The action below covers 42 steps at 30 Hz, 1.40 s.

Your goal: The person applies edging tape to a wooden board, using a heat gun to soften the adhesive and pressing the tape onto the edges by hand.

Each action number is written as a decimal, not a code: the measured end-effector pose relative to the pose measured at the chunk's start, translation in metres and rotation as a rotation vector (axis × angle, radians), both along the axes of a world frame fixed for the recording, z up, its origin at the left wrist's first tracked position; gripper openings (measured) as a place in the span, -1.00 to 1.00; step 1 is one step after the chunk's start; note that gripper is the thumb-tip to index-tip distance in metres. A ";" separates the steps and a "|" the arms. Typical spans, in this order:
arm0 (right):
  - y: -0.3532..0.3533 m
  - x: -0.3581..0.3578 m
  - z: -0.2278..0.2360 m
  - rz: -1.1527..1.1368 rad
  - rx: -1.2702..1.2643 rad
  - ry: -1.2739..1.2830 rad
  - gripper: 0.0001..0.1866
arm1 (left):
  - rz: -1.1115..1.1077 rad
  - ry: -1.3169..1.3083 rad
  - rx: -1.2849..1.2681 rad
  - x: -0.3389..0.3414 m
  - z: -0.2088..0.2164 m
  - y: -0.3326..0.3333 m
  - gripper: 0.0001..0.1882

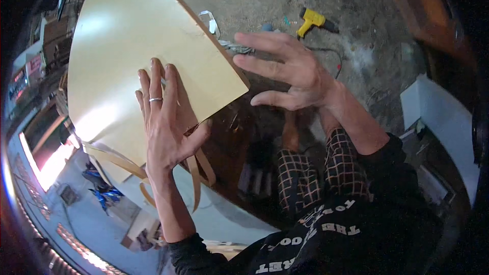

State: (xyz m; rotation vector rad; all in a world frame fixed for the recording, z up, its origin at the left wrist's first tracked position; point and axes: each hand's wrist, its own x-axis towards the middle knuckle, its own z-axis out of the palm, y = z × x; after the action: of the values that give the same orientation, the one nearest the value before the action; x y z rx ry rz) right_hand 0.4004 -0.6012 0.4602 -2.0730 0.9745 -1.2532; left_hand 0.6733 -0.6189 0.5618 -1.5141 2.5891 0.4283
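A large pale yellow board [127,35] with a glossy top fills the upper left, its near right corner pointing toward me. My left hand [165,117] lies on it, fingers stretched out and a ring on one finger; nothing is held. Just off the board's right edge is my right hand [288,71], fingers spread and nothing in them. Whether its fingertips touch the edge, I cannot tell. Thin tan edging strips [196,183] curl down beside and behind my left wrist. Along the board's right side runs a brown edge [206,30].
On the concrete floor beyond my right hand lies a yellow and black pistol-shaped heat gun [312,20], near a dark cable [333,57]. A white scrap [210,23] is beside the board. A white panel [443,127] stands at the right. Blue items [104,193] sit at the lower left.
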 end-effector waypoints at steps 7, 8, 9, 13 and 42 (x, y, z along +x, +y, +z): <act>-0.026 0.031 0.001 0.150 -0.018 0.020 -0.34 | 0.142 0.074 -0.136 -0.011 -0.009 0.025 0.03; -0.024 0.036 0.003 0.139 -0.023 0.031 -0.35 | 0.154 0.067 -0.177 -0.008 -0.013 0.029 -0.02; -0.021 0.042 0.006 0.127 -0.028 0.040 -0.37 | 0.163 0.061 -0.212 -0.005 -0.019 0.031 -0.06; -0.014 0.049 0.016 0.127 -0.025 0.146 -0.36 | 0.198 0.037 -0.246 -0.006 -0.024 0.035 -0.13; -0.043 0.044 0.028 0.360 -0.118 0.355 -0.27 | 0.999 2.551 -0.003 -0.123 -0.140 0.098 -0.66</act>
State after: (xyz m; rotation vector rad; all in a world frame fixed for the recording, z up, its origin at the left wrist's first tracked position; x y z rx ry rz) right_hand 0.4443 -0.6446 0.4878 -2.4819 0.6355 -0.7917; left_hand 0.5505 -0.5212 0.4218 0.5879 -0.0924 -1.0704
